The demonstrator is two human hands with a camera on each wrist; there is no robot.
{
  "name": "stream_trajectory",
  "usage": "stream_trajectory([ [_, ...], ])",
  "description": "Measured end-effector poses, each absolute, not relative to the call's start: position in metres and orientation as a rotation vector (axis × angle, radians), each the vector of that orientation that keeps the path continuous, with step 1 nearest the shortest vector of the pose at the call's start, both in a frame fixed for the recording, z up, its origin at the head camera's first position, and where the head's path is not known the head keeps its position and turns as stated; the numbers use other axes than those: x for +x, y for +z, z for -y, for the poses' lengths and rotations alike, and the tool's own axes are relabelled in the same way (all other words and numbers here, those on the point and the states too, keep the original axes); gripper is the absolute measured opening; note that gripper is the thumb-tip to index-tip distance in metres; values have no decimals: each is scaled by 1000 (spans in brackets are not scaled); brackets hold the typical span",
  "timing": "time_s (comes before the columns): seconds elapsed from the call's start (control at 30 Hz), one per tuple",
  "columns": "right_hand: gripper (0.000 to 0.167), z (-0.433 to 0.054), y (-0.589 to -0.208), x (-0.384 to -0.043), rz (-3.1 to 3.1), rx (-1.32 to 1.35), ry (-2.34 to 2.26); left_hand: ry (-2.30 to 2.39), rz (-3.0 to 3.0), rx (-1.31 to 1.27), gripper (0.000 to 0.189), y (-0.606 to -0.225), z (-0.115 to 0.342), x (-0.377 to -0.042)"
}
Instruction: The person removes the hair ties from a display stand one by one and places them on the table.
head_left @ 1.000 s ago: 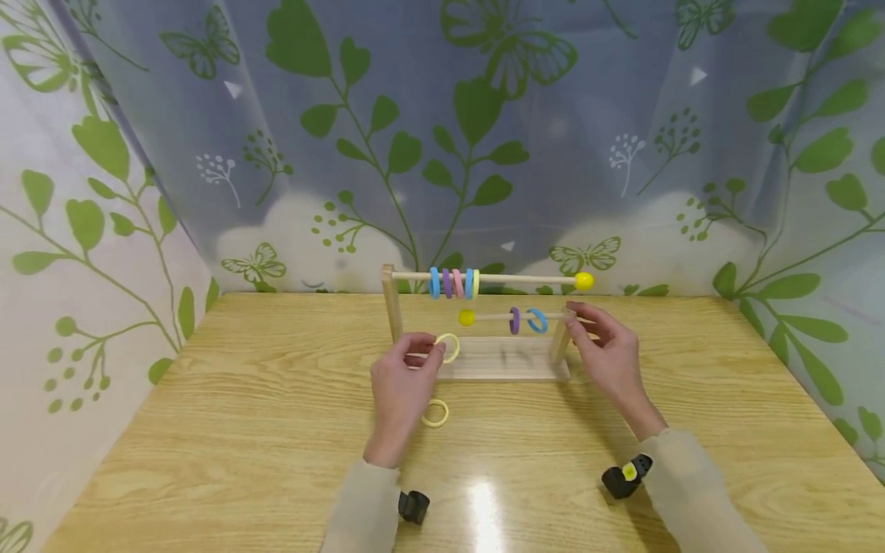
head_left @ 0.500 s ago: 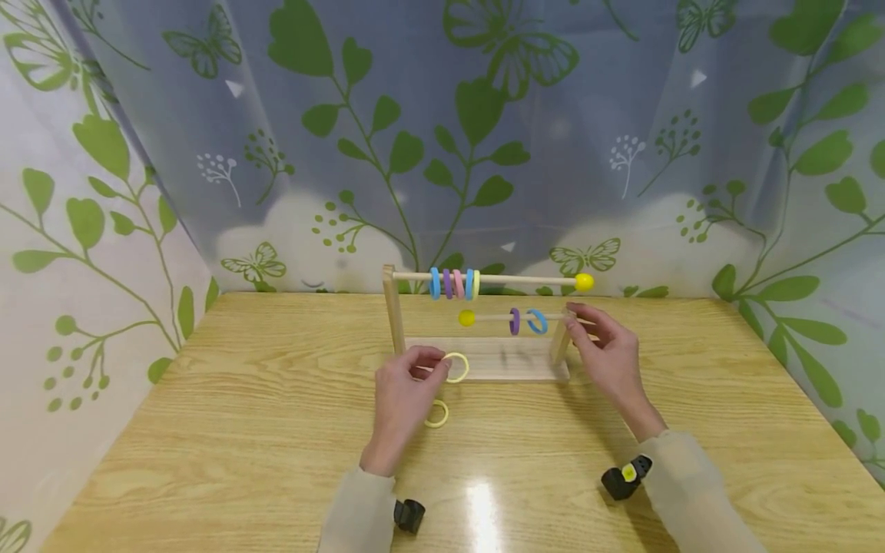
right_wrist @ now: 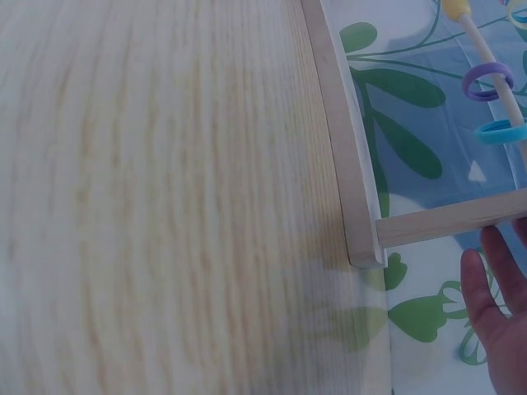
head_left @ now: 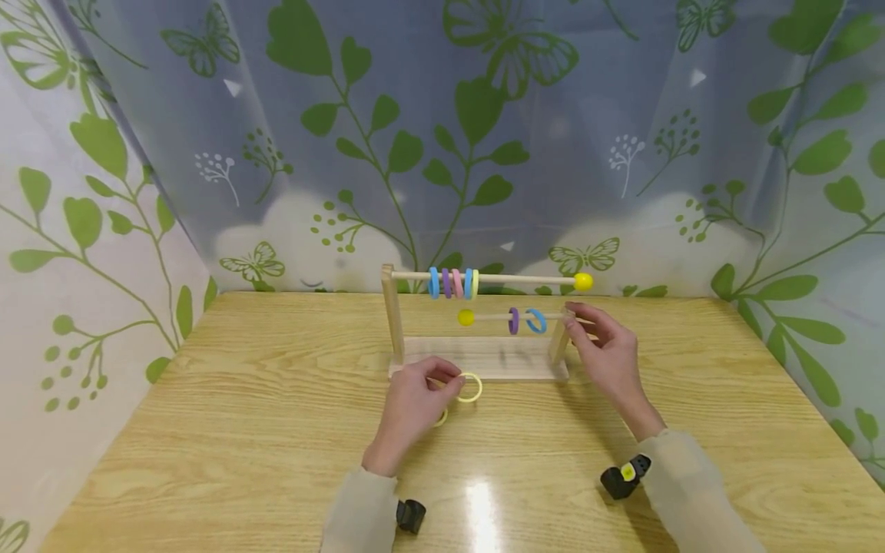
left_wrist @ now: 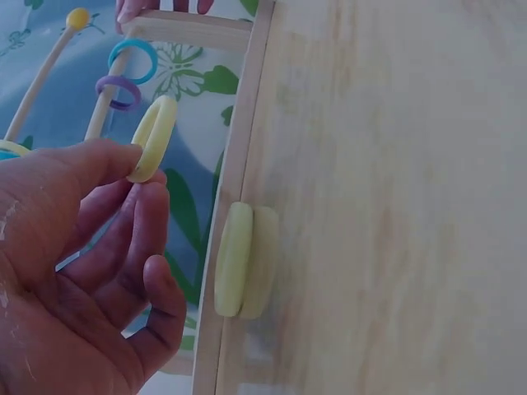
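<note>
1. Hand, left [head_left: 417,401]: I read the thumb and forefinger as clamped together on a pale yellow, smooth circular ring [left_wrist: 165,136]. The other fingers curve loosely below the pinch. The gripped ring projects from the fingertips, apart from both rods.
2. Just beside this hand, on its near side, I find a second pale yellow circular ring [left_wrist: 234,262] on the light wood-grain table [head_left: 242,430]. In the head view the hand partly covers it.
3. Right hand [head_left: 611,353]: I see its thumb and fingers clamped on the top of a short, pale wooden upright [head_left: 560,344]. In the right wrist view I see only part of this hand.
4. Leading from the right hand toward the left is a thin wooden lower rod [head_left: 487,316], tipped with a yellow ball [head_left: 466,317]. It carries a blue circular ring [right_wrist: 498,137] nearer the right hand and a purple circular ring [head_left: 513,329] farther from it.
5. Beyond the left hand I locate a tall, pale wooden upright [head_left: 392,319] with a longer wooden upper rod [head_left: 525,279]. Five rings hang there: blue, purple, pink, blue and pale yellow.
6. Between the hands, and beyond the left one, lies the flat wooden base [head_left: 477,369] joining both uprights.
</note>
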State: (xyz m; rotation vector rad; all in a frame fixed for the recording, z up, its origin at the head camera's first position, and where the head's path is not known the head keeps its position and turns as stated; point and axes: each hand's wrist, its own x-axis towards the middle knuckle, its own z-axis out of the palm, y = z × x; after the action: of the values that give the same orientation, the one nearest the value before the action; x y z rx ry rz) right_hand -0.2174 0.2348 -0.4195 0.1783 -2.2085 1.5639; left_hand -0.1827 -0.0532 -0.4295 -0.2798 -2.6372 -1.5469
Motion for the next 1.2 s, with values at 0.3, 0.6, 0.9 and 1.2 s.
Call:
stream_trajectory([
  [0.3, 32, -234, -420, -218, 2229, 168, 1559, -1497, 2744, -316, 7, -434, 55, -186],
  [0.6, 33, -236, -425, -220, 2245, 181, 1506, -1463, 2827, -327, 8, -435, 57, -185],
  [0.9, 32, -235, -422, -218, 2230, 184, 1535, -1423, 2875, -367, 5, -436, 57, -184],
  [1.2, 31, -235, -424, -218, 2209, 199, 1548, -1430, 2892, -402, 7, -436, 59, -184],
])
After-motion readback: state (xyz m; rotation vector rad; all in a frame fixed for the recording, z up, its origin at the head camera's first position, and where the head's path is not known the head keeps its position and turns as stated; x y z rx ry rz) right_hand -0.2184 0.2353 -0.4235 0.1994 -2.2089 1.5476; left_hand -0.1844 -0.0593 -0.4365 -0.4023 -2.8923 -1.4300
